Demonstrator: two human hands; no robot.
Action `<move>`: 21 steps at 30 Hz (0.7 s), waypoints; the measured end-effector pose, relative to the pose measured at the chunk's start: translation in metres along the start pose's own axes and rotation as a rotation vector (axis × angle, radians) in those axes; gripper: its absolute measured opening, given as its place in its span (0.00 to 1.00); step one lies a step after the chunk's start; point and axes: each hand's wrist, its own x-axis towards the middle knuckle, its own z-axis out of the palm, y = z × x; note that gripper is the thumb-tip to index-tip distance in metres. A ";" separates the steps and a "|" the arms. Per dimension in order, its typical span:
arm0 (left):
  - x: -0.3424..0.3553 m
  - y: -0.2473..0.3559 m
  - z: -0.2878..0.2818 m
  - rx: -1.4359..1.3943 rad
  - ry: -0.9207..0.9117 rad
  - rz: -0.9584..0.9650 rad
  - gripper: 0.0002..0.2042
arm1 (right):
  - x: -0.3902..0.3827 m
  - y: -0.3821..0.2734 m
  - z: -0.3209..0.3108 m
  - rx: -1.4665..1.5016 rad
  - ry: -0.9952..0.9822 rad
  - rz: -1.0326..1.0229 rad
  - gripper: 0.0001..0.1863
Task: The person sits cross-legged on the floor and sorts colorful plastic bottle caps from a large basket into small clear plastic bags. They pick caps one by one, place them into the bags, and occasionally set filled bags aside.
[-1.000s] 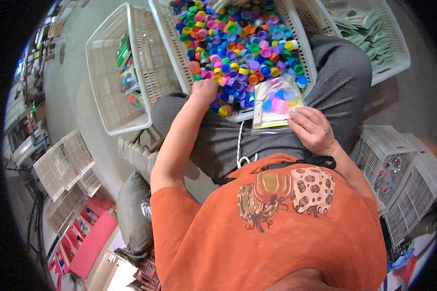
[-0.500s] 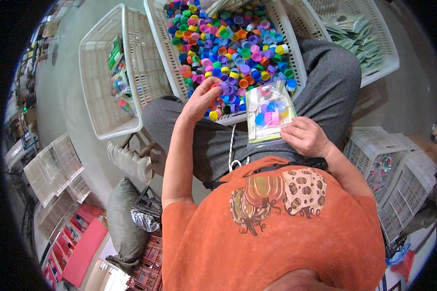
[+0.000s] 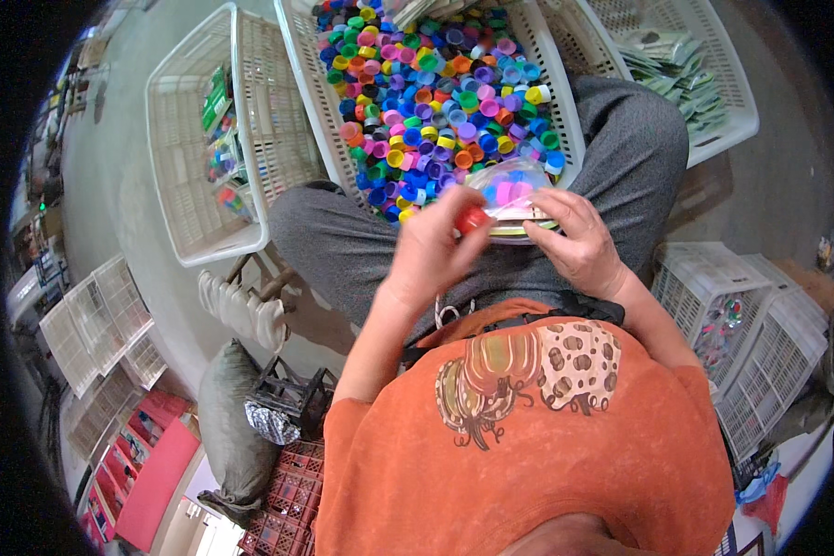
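My left hand [image 3: 433, 243] is closed on a red cap [image 3: 471, 220], slightly smeared by motion, at the near edge of a clear plastic bag [image 3: 510, 179]. Pink and blue caps show through the bag, along with a pale card. My right hand [image 3: 579, 243] pinches the bag's near edge, thumb below and fingers above. The bag is tilted over my lap, its near edge lifted toward me. Just beyond it stands a white basket [image 3: 570, 111] full of small caps [image 3: 435, 139] in many colours.
Left of the cap basket stands another white basket [image 3: 171, 167] with some packed bags inside. A basket at the far right [image 3: 741, 107] holds a pile of flat green packets [image 3: 681, 79]. More crates [image 3: 713, 287] are at my right. A stuffed sack [image 3: 236, 417] lies at my left.
My left hand has moved from the cap basket right and nearer, to the bag, with a red cap in it. The bag has tilted, and my right hand has shifted up its near edge.
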 end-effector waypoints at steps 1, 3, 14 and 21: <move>-0.001 0.011 0.005 0.061 -0.003 0.084 0.11 | 0.004 0.001 -0.001 0.012 -0.003 -0.007 0.12; 0.003 0.024 0.015 0.199 -0.005 0.187 0.13 | 0.010 0.001 0.000 0.038 0.002 -0.016 0.11; 0.015 0.017 0.024 0.085 0.081 0.372 0.21 | 0.004 0.001 0.003 0.081 0.032 0.055 0.10; 0.011 0.011 0.044 0.251 -0.036 0.498 0.26 | 0.002 0.000 0.009 0.204 0.094 0.163 0.23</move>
